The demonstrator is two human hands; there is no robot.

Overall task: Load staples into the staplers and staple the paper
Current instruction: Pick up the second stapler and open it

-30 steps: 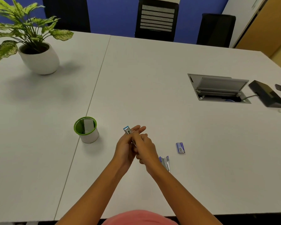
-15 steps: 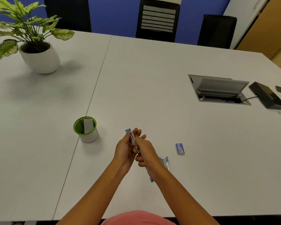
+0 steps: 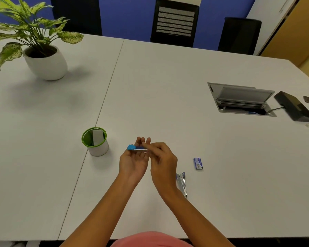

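Over the near part of the white table (image 3: 168,86), the left hand (image 3: 133,163) lies palm up, fingers nearly straight, cradling a small blue stapler (image 3: 135,147) whose other end the right hand (image 3: 164,157) pinches. Its bright blue tip juts out to the left, above a thin metal strip. To the left stands a green-rimmed cup (image 3: 98,151) holding a pale slip (image 3: 97,138). A second stapler (image 3: 182,182), silver and blue, lies beside the right wrist, near a staple box (image 3: 197,163).
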